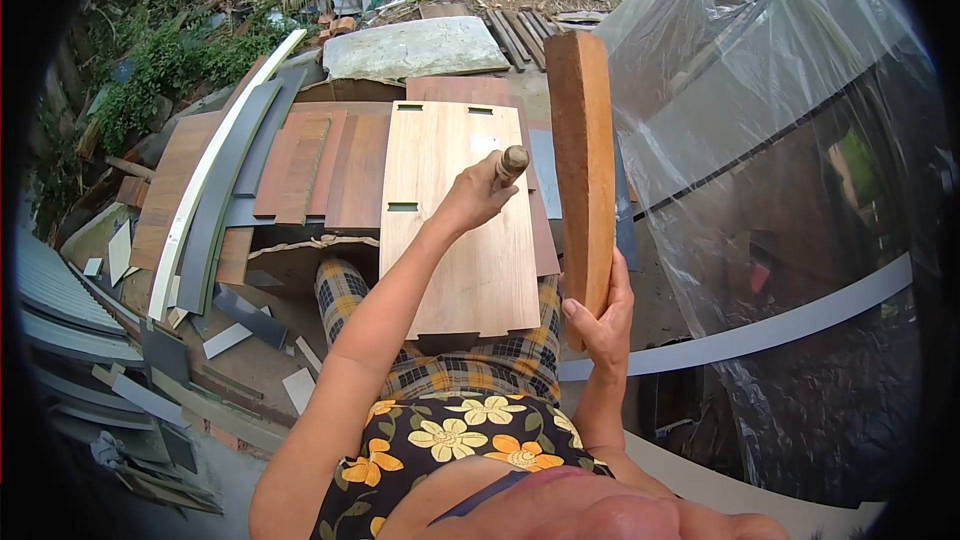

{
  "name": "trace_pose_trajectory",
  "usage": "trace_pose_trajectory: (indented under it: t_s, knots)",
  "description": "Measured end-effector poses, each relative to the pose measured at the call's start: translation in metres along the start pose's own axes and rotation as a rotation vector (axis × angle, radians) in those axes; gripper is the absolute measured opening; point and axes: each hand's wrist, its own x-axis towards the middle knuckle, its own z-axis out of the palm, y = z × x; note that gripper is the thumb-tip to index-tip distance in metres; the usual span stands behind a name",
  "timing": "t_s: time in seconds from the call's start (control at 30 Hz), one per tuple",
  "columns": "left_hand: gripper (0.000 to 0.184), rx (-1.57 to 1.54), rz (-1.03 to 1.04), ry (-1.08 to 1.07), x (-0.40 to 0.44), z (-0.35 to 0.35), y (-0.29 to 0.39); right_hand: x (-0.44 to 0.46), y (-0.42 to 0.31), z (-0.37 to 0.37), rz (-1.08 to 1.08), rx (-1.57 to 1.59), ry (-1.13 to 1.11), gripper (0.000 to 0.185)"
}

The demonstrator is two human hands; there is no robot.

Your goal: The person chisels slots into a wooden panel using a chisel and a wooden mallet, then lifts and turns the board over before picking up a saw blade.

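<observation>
My left hand is closed around the round wooden handle of what looks like a chisel; its working end is hidden. It is over a pale wood-grain board that lies across my lap and the stack in front. Slots are cut through that board near its far end and left edge, and its near edge is notched. To the right, my right hand grips a thick reddish-brown wooden block near its lower end. The block stands upright in the air, beside the board and apart from it.
Brown boards lie stacked beneath and left of the pale board. A long white strip and grey strips lean farther left, near scattered offcuts. Clear plastic sheeting hangs at right, with a pale curved strip by it.
</observation>
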Motion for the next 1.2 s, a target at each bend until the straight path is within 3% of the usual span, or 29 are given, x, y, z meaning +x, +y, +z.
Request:
trace_pose_trajectory:
  t_s: [0.27, 0.47, 0.67, 0.87, 1.07, 1.2]
  knots:
    - [0.027, -0.021, -0.100, -0.046, 0.007, -0.001, -0.001, 0.001, 0.013, 0.002, 0.086, -0.169, -0.086, 0.084]
    - [0.028, 0.025, -0.078, -0.017, 0.006, -0.008, 0.001, 0.000, 0.017, -0.002, 0.055, 0.012, -0.061, 0.082]
    - [0.029, -0.050, -0.159, -0.060, 0.008, -0.005, -0.003, 0.001, 0.019, 0.002, 0.084, -0.117, -0.107, 0.084]
    - [0.028, -0.027, -0.112, -0.039, 0.006, -0.006, 0.001, -0.003, 0.021, -0.005, 0.118, 0.130, -0.106, 0.081]
    - [0.032, 0.013, -0.130, -0.070, 0.010, -0.004, -0.003, 0.000, 0.031, -0.006, 0.191, 0.046, -0.127, 0.082]
    - [0.033, 0.012, -0.166, -0.083, 0.008, -0.007, -0.002, -0.003, 0.027, -0.007, 0.241, 0.197, -0.135, 0.083]
